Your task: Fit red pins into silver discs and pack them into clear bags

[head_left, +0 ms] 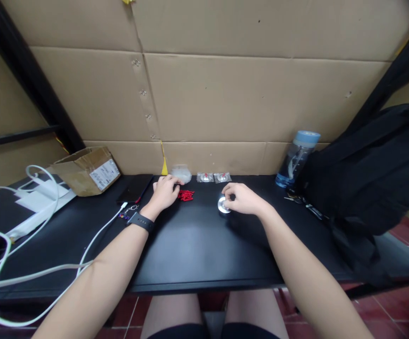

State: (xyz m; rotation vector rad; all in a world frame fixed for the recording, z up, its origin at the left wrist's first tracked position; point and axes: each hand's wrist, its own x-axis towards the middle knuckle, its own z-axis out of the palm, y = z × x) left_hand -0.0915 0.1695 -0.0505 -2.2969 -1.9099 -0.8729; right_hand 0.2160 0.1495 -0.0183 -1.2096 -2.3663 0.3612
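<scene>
My right hand is closed at the edge of a small round silvery metal disc on the black table; its fingertips partly cover the disc. My left hand, with a dark watch on the wrist, rests farther left, fingers loosely bent and apart. Nothing shows in its grasp. Just right of its fingertips lies a small pile of red pieces, and behind them a clear plastic bag. Two small clear packets with round silvery items and red bits inside lie by the back wall.
An open cardboard box, a dark phone and white cables are on the left. A blue-lidded water bottle, keys and a black backpack stand right. A cardboard wall closes off the back.
</scene>
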